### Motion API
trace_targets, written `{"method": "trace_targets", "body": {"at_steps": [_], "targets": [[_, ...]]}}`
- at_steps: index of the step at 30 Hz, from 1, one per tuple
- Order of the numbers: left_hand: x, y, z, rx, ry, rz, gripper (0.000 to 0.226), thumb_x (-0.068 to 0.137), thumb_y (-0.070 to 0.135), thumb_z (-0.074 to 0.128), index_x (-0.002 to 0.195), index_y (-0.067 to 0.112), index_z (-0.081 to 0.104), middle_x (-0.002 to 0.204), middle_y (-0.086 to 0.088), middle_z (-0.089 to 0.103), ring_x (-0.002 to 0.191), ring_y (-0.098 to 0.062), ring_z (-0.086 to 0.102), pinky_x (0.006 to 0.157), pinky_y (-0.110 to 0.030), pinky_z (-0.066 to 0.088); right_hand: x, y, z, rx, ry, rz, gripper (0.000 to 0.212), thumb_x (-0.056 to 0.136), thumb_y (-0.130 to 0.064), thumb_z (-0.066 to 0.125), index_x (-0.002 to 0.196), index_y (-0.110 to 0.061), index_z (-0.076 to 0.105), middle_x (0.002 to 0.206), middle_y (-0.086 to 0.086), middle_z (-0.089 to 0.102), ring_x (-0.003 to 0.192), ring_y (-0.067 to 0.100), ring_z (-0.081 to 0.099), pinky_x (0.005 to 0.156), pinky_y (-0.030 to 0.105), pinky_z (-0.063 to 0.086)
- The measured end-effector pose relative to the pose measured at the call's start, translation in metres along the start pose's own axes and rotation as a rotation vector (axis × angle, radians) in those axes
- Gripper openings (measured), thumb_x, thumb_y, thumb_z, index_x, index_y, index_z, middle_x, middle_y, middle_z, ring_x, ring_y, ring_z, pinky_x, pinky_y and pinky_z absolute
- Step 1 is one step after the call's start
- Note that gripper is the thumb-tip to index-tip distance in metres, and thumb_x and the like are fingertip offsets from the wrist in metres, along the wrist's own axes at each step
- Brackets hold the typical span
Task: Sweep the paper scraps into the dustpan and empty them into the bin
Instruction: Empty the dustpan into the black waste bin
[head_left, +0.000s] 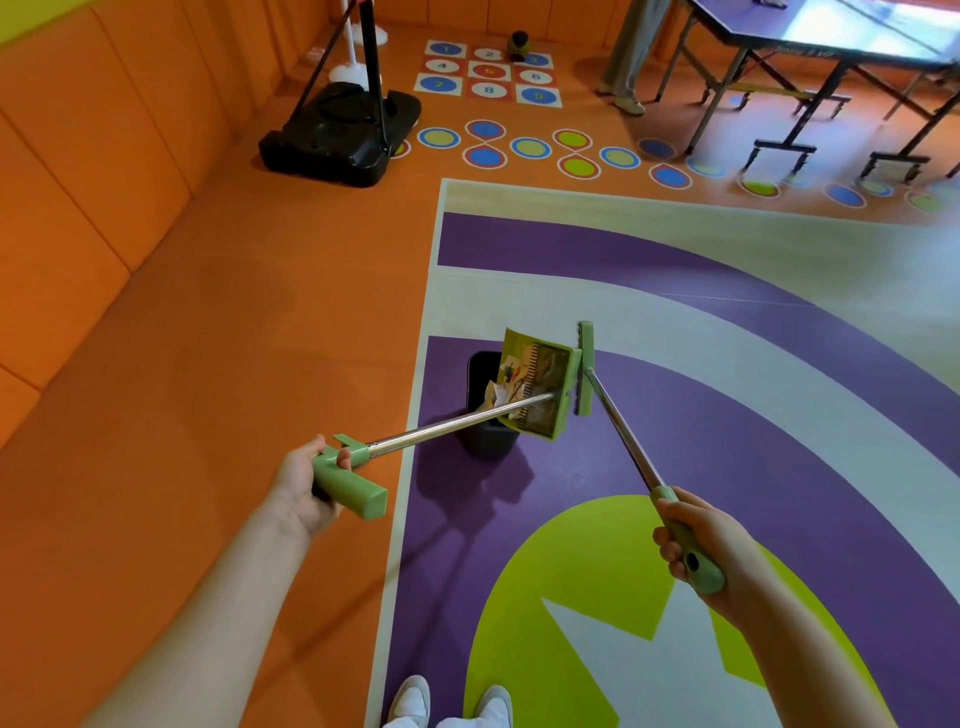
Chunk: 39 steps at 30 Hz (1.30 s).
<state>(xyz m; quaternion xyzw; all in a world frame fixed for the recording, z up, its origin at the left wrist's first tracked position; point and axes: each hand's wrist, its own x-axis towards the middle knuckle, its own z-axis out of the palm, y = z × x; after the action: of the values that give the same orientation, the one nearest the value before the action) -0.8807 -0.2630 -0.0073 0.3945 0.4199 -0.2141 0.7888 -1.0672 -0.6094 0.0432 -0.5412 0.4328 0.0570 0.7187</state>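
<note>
**Dustpan Tipped Over the Bin, Scraps Partly Out**

The paper scraps (503, 395) were seen bunched at the lowered lip of the dustpan (537, 387), directly above the mouth of the dark bin (480, 374); some were still lodged inside the pan. The pan was held tilted on its side, clear of the floor (779, 415), by its long metal handle. That handle's green grip was clasped by the left hand (306, 483), fingers wrapped round it. The broom (587, 369) was held with its head just beside the pan's back edge, its own grip enclosed by the curled fingers of the right hand (701, 540).

No loose scraps could be made out on the floor near the bin, so sweeping was judged finished and emptying under way but not complete. Further off, a black weighted stand base (340, 137), numbered floor tiles (488, 73) and a folding table (831, 36) were visible.
</note>
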Motion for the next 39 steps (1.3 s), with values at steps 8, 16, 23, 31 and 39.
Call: {"method": "trace_targets", "body": {"at_steps": [8,16,23,31,39], "targets": [[0.014,-0.003,-0.017,-0.059,0.032,-0.054,0.017,0.096,0.023,0.056,0.097,0.007,0.05,0.093,-0.022,0.06,0.041,-0.009,0.061,0.041,-0.02,0.053,0.007,0.003,0.004,-0.011,0.004,0.013,0.024,0.098,-0.006,0.047,0.12,-0.015,0.052,0.063,0.013,0.044,0.033,0.011,0.043,0.032,0.017,0.033],[0.011,-0.006,-0.019,-0.086,0.037,-0.052,0.016,0.097,0.023,0.055,0.093,0.008,0.05,0.089,-0.023,0.059,0.041,-0.009,0.061,0.045,-0.019,0.055,0.01,0.005,0.006,-0.021,0.001,0.018,0.027,0.098,-0.006,0.047,0.124,-0.014,0.051,0.062,0.014,0.045,0.033,0.012,0.044,0.032,0.018,0.035],[0.019,-0.005,-0.023,-0.06,0.027,-0.073,0.021,0.096,0.026,0.057,0.101,0.007,0.05,0.097,-0.028,0.06,0.043,-0.008,0.061,0.043,-0.021,0.054,0.013,0.006,0.006,-0.015,-0.006,0.023,0.022,0.098,-0.006,0.046,0.117,-0.015,0.053,0.062,0.013,0.044,0.033,0.012,0.043,0.033,0.016,0.033],[0.03,-0.009,-0.023,-0.083,0.036,-0.098,0.029,0.098,0.03,0.054,0.108,0.004,0.05,0.12,-0.027,0.059,0.042,-0.007,0.062,0.04,-0.02,0.052,0.015,0.008,0.003,-0.01,0.004,0.028,0.022,0.098,-0.006,0.046,0.117,-0.013,0.053,0.063,0.013,0.044,0.032,0.011,0.043,0.032,0.016,0.033],[0.033,-0.018,-0.022,-0.124,0.029,-0.116,0.032,0.1,0.029,0.049,0.116,0.002,0.046,0.127,-0.034,0.053,0.039,-0.007,0.059,0.042,-0.017,0.053,0.014,0.01,-0.001,-0.009,0.017,0.035,0.032,0.098,-0.006,0.047,0.129,-0.014,0.049,0.063,0.014,0.045,0.033,0.012,0.045,0.032,0.017,0.035]]}}
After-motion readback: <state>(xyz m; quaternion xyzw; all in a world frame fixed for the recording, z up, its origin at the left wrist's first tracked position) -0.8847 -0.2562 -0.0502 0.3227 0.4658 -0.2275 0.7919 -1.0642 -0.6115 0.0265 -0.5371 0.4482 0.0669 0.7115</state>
